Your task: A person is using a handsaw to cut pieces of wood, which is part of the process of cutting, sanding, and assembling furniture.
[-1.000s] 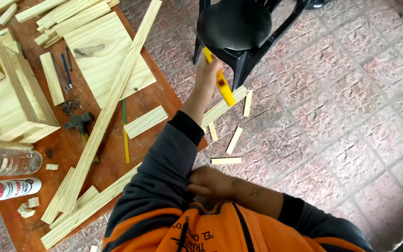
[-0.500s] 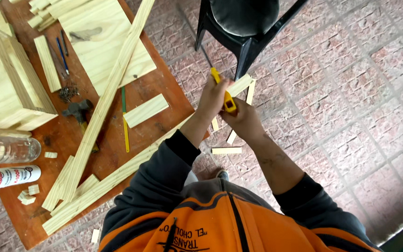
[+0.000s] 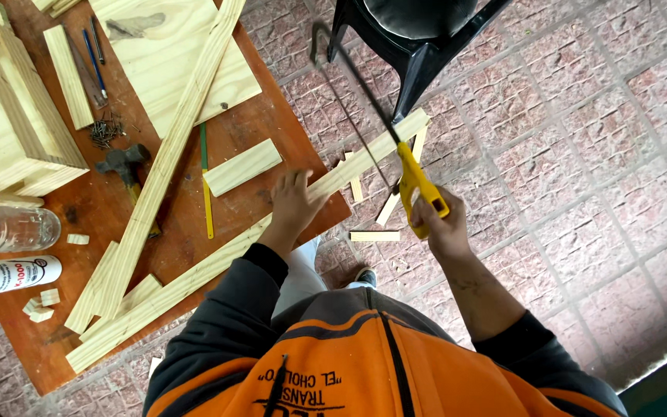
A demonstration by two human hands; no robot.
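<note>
My left hand presses flat, fingers spread, on the long wooden strip at the table's right edge, where the strip juts out over the brick floor. My right hand is closed around the yellow handle of the hacksaw, whose blade crosses the strip's overhanging end. At the table's left edge a clear plastic bottle lies on its side; I cannot tell what it holds. A white tube lies just beside it.

left hand lies flat, fingers spread, arm bent forward; right hand is fisted in a closed grip, forearm bare.
</note>
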